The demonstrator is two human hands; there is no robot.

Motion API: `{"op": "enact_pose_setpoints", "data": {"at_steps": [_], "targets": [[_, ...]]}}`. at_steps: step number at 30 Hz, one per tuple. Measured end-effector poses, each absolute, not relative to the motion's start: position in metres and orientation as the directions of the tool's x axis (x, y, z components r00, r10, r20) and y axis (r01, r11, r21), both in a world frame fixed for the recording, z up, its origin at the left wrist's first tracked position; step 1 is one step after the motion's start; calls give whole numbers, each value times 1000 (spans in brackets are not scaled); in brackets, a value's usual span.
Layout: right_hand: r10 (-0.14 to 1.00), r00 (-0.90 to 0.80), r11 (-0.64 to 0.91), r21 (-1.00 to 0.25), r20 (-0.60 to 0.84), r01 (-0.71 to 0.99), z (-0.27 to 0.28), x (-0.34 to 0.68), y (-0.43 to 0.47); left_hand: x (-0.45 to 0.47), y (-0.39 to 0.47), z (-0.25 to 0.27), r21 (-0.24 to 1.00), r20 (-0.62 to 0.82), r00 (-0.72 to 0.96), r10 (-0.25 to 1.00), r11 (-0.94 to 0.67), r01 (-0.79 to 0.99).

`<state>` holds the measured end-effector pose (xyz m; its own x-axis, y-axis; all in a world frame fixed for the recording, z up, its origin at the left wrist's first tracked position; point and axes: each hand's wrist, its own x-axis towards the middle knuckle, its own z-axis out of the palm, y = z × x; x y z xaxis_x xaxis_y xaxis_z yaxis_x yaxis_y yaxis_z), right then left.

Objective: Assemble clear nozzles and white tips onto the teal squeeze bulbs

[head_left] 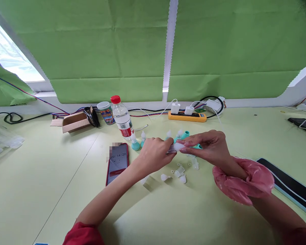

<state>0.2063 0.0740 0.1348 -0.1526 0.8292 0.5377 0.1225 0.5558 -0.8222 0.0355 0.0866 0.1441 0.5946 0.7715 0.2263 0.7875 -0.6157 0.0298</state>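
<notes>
My left hand [154, 153] is closed around a clear plastic piece [171, 149], much of which its fingers hide. Between the thumb and fingers of my right hand [210, 144] is a white rounded silicone-like cap [179, 146], touching the end of the clear piece. Below the hands lie loose translucent parts: a small white cap [165, 177], a clear cup-like piece [179, 171] and several tiny rings. Behind them stand teal-based pieces with white tips [135, 144], and a teal tube [185, 134] shows past my fingers.
A phone with a running timer [118, 160] lies left of my left arm. Farther back are a red-capped bottle [122, 119], a patterned cup [106, 113], an open cardboard box [75, 122] and an orange power strip [187, 116]. A dark flat device [290, 180] lies right.
</notes>
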Motion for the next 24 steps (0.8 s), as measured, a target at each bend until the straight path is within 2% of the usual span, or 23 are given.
{"op": "enact_pose_setpoints", "data": {"at_steps": [9, 16, 21, 24], "targets": [[900, -134, 433, -888, 416, 154, 131, 204, 78, 39, 87, 142, -61, 216, 558, 801, -560, 827], [943, -141, 311, -949, 302, 48, 130, 201, 80, 39, 83, 143, -182, 265, 562, 784, -531, 827], [968, -168, 187, -982, 187, -16, 130, 197, 82, 42, 82, 140, -190, 258, 559, 788, -526, 829], [978, -120, 173, -985, 172, 0, 129, 194, 81, 43, 83, 140, -163, 219, 556, 802, -531, 831]]}}
